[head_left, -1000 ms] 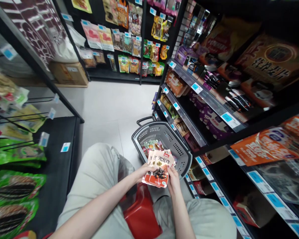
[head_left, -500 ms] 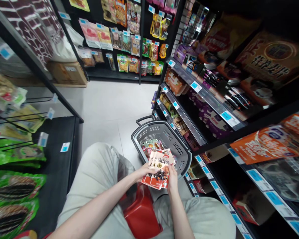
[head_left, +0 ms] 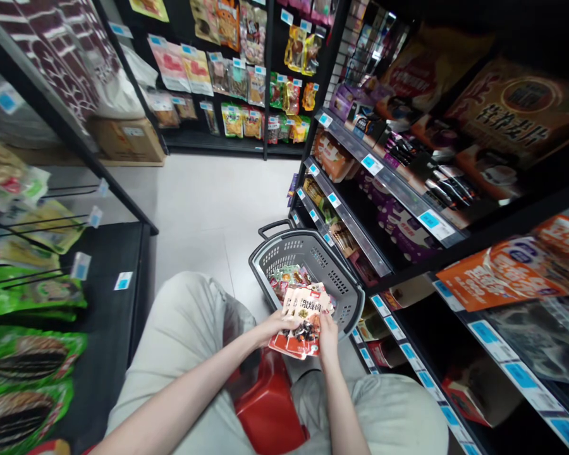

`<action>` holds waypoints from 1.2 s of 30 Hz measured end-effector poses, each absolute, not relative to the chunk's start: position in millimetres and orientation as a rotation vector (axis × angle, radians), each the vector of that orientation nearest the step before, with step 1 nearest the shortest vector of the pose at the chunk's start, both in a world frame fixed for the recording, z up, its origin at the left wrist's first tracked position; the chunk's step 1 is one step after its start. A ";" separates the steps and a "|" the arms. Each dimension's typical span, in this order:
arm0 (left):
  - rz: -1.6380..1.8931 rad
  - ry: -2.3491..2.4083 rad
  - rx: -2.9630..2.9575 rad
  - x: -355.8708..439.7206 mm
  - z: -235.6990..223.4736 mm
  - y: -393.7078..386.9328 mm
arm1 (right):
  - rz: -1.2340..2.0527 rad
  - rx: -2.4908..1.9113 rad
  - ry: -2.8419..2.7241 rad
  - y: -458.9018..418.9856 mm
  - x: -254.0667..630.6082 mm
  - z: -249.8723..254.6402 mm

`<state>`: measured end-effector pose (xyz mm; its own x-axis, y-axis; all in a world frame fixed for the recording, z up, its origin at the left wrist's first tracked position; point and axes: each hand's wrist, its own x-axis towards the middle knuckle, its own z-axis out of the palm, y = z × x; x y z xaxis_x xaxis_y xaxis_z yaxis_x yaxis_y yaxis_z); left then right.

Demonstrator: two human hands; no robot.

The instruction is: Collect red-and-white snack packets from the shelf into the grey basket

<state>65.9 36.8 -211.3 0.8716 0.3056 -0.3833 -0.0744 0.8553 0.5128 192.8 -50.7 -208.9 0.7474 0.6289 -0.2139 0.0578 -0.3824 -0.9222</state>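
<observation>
Several flat snack packets (head_left: pixel 303 322), cream at the top and red at the bottom, are fanned out between my hands, above the near side of a grey shopping basket (head_left: pixel 346 287). My left hand (head_left: pixel 279 323) is closed on their left edge, its thumb lying over the front. On the right edge, my right hand (head_left: pixel 329 333) grips the same packets. Inside the basket lie other colourful small packets (head_left: pixel 287 278), partly covered by the ones I hold. The basket stands on the floor, its handle folded toward the far side.
Between my knees is a red stool (head_left: pixel 270 404). A shelf rack (head_left: pixel 384 265) with price labels runs close along the right. Green snack bags (head_left: pixel 28 360) hang at the left over a black shelf (head_left: pixel 116 328). A cardboard box (head_left: pixel 126 139) sits behind, beside pale floor (head_left: pixel 199 196).
The packets have shifted very slightly in my hands. Both hands keep hold of them, and the basket stays in place.
</observation>
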 end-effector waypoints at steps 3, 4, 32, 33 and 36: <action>0.235 0.527 0.518 67.9 -216.5 36.0 | 0.453 -2.185 -0.700 -54.7 198.0 -199.5; 0.246 0.548 0.516 68.6 -218.6 36.0 | 0.354 -2.273 -0.724 -56.4 199.5 -195.5; 0.217 0.302 0.180 62.6 -225.8 44.4 | 0.547 -1.861 -0.487 -53.3 201.5 -186.7; 0.219 0.304 0.185 63.0 -226.4 43.7 | 0.644 -1.794 -0.471 -54.1 204.1 -190.1; 0.222 0.300 0.191 63.9 -229.3 42.0 | 0.895 -1.660 -0.436 -56.2 207.5 -199.4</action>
